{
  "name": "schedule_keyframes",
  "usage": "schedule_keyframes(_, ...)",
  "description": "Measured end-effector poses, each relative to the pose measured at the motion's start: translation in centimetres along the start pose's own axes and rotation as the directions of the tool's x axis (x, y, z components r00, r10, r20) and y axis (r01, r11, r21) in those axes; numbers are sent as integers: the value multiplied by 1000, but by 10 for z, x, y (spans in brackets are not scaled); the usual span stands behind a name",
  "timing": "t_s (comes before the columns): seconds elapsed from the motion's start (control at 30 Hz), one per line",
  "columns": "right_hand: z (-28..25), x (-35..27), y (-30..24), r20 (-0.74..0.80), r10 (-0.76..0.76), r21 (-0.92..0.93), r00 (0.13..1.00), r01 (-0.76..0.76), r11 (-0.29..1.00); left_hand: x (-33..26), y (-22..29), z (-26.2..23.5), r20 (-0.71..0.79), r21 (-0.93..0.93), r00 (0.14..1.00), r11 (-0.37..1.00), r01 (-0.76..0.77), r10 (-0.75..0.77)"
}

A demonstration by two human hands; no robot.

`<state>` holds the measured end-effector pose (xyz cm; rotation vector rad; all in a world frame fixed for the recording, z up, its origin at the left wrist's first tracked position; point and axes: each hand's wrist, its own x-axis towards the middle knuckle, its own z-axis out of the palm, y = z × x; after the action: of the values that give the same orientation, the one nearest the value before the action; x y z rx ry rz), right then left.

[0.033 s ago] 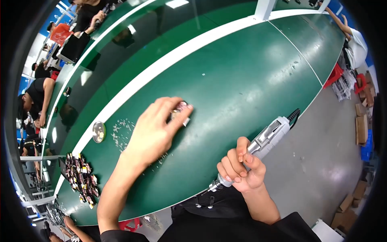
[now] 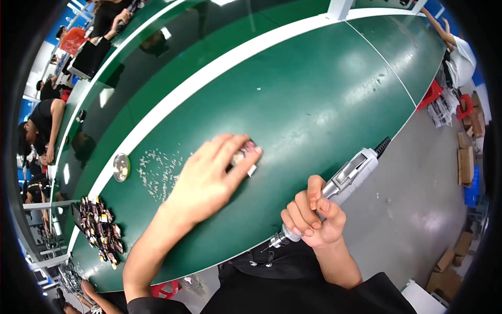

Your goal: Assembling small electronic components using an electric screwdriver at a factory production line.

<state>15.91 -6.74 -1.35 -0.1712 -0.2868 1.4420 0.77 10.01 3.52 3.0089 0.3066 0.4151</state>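
My left hand [image 2: 209, 170] is over the green table [image 2: 298, 120], its fingers curled around a small dark and pinkish part [image 2: 244, 153]. A white tip of this part shows under my thumb; the rest is hidden by my fingers. At the table's near edge, my right hand [image 2: 316, 217] grips a grey electric screwdriver [image 2: 351, 175]. Its metal nose with a thin bit points down and left, and a black cord runs from the other end. Left of my left hand, many tiny pale pieces [image 2: 157, 178] lie scattered beside a round clear dish [image 2: 121, 167] holding small pieces.
A heap of small dark parts [image 2: 99, 230] lies at the left end of the table. A white strip [image 2: 204, 76] borders the far side. Other people sit or stand at the left and upper right. Cardboard boxes [image 2: 465, 167] line the floor at right.
My left hand has moved a little to the right and nearer, with the small part still in it. The table and its things sit slightly left in the view; my right hand stays put.
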Motion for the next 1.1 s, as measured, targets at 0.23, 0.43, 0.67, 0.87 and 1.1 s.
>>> schedule_keyframes(0.23, 4, -22, -11, -12, -4, -59, 1000, 4, 998, -9, 48, 10, -6, -293, 999, 955, -37, 36)
schedule_keyframes(0.43, 7, -29, 0, -64, 68, -99, 996, -75, 992, 2, 58, 12, -16, -255, 999, 966, 36, -41)
schedule_keyframes(0.67, 23, -38, 21, -284, 47, -58, 958, -66, 996, 3, 65, 20, -44, -45, 998, 998, -54, 52)
schedule_keyframes(0.87, 29, -39, 33, -489, -9, -88, 872, -39, 995, -5, 75, 18, -64, -54, 995, 995, -85, 82)
schedule_keyframes(1.1, 26, -43, 38, -514, -54, -123, 856, -12, 992, -10, 76, 24, -110, -102, 990, 990, -102, 90)
